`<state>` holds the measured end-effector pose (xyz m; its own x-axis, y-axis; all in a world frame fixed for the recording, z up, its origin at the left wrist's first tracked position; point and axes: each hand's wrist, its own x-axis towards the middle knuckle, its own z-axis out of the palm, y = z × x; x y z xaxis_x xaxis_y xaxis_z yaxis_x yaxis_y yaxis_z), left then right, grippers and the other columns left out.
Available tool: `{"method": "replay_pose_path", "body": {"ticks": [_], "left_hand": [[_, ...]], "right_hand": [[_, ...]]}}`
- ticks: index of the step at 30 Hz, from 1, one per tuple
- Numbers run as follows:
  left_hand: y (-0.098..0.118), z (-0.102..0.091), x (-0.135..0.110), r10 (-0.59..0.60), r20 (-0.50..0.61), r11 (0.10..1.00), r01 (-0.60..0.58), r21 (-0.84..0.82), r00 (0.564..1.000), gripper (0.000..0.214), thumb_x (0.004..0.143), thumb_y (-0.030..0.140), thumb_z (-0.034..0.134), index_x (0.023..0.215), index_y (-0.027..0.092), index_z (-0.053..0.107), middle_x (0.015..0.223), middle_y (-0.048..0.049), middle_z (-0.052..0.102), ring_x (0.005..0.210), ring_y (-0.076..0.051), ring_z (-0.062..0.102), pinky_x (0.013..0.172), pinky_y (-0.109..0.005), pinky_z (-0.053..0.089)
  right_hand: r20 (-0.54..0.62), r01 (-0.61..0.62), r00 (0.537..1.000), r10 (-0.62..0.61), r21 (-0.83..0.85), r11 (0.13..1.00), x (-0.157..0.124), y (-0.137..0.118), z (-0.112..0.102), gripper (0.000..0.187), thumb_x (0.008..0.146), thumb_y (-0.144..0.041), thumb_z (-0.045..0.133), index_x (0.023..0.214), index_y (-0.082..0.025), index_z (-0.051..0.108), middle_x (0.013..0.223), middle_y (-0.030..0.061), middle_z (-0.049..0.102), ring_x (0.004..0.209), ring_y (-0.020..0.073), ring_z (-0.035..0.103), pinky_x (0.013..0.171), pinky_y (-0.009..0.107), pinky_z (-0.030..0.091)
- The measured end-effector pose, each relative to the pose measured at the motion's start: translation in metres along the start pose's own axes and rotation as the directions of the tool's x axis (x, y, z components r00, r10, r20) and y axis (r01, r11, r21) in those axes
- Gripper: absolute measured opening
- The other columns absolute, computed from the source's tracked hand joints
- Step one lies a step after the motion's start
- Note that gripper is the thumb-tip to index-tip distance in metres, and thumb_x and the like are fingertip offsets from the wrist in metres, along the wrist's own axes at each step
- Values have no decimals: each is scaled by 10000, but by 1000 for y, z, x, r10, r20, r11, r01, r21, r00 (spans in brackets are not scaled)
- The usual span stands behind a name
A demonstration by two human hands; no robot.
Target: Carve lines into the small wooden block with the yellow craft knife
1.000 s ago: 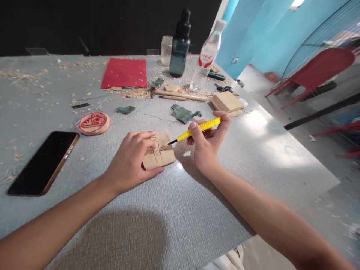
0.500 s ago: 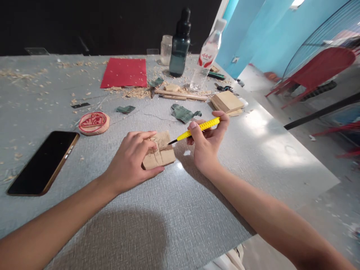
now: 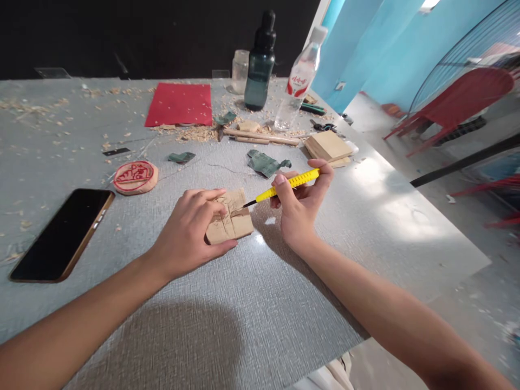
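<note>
A small carved wooden block [image 3: 238,222] lies flat on the grey table [image 3: 252,303] in front of me. My left hand [image 3: 190,233] rests on its left half, fingers curled over the top and thumb against the near edge, holding it down. My right hand [image 3: 298,208] is closed around a yellow-handled carving knife [image 3: 290,184]. Its dark tip touches the block's top face near the middle. Cut grooves show on the wood between my two hands.
A black phone [image 3: 63,233] lies at the left, a round red-carved stamp [image 3: 135,177] behind it. Further back are a red sheet [image 3: 181,104], wood shavings, green scraps [image 3: 266,162], wooden sticks, a stack of blocks [image 3: 327,147], a dark bottle [image 3: 260,65] and a water bottle [image 3: 300,81]. The table's edge runs close at right.
Almost nothing has changed. The knife tip stays on the block with only a slight shift, and my left hand keeps its hold.
</note>
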<state>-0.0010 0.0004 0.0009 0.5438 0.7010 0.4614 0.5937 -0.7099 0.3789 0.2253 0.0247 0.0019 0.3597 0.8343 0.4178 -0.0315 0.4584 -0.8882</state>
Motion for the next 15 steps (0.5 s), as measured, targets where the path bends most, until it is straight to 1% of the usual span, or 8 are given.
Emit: {"method": "replay_pose_path", "body": {"ticks": [5,10,13,15], "left_hand": [[1,0,0,7,-8,1000,-7,2,1000,520,820,454,861,1161,250,526,1450,-166,597,1312,-372,549,1069,-587,457],[1,-1,0,7,-5,1000,-7,-4,1000,515,820,449,862,1162,245,535,1454,-168,597,1317,-371,548,1078,-585,451],[0,0,1,7,-10,1000,-7,-3,1000,514,821,468,857,1162,245,544,1453,-164,599,1309,-372,551,1076,-584,450],[0,0,1,8,-12,1000,-8,0,1000,519,820,481,855,1162,244,544,1451,-165,599,1298,-375,553,1061,-583,457]], "right_hand": [[16,-8,1000,8,-20,1000,-2,-3,1,522,871,-435,793,1155,-404,356,789,-74,584,483,103,526,404,229,464],[24,12,1000,-11,-33,999,-5,-8,2,501,886,-430,777,1155,-406,355,786,-78,585,495,111,523,418,239,454],[41,53,998,-52,-32,998,-7,-12,3,498,896,-409,771,1154,-400,345,794,-77,588,515,115,518,440,247,462],[71,122,990,-119,-38,992,-8,-13,3,503,902,-401,769,1162,-397,339,809,-75,588,548,121,536,475,260,486]]}}
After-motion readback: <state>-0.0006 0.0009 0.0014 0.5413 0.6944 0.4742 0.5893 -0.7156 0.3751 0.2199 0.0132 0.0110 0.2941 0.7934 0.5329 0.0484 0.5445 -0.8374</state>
